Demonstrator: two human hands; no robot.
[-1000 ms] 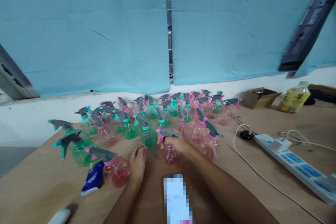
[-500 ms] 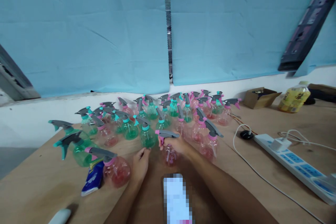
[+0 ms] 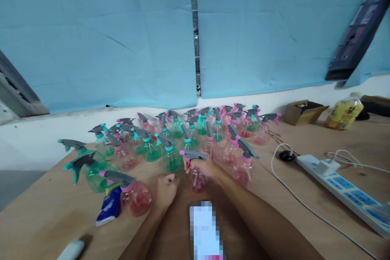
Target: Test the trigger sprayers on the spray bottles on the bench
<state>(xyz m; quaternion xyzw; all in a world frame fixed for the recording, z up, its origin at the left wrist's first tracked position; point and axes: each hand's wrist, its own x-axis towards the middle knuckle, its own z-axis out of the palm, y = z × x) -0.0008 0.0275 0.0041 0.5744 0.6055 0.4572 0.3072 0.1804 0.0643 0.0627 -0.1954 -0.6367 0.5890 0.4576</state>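
Note:
My right hand (image 3: 204,165) is wrapped round the neck and trigger of a pink spray bottle (image 3: 198,182) with a grey head, which stands upright on the table. The bottle's nozzle points left. My left hand (image 3: 167,189) is a fist resting on the table just left of that bottle, apart from it, with nothing seen in it. Close by on its left are another pink spray bottle (image 3: 137,199) and a blue packet (image 3: 109,206). A green spray bottle (image 3: 172,159) stands just beyond the fist.
Several more green and pink spray bottles crowd the back of the table (image 3: 39,207). A phone (image 3: 204,229) lies in front of me. To the right are a power strip (image 3: 341,189) with white cables, an open cardboard box (image 3: 297,114) and a yellow-labelled bottle (image 3: 344,111).
My left hand has curled from loosely bent fingers into a tighter fist and turned slightly. The right hand and its spray bottle have stayed in place.

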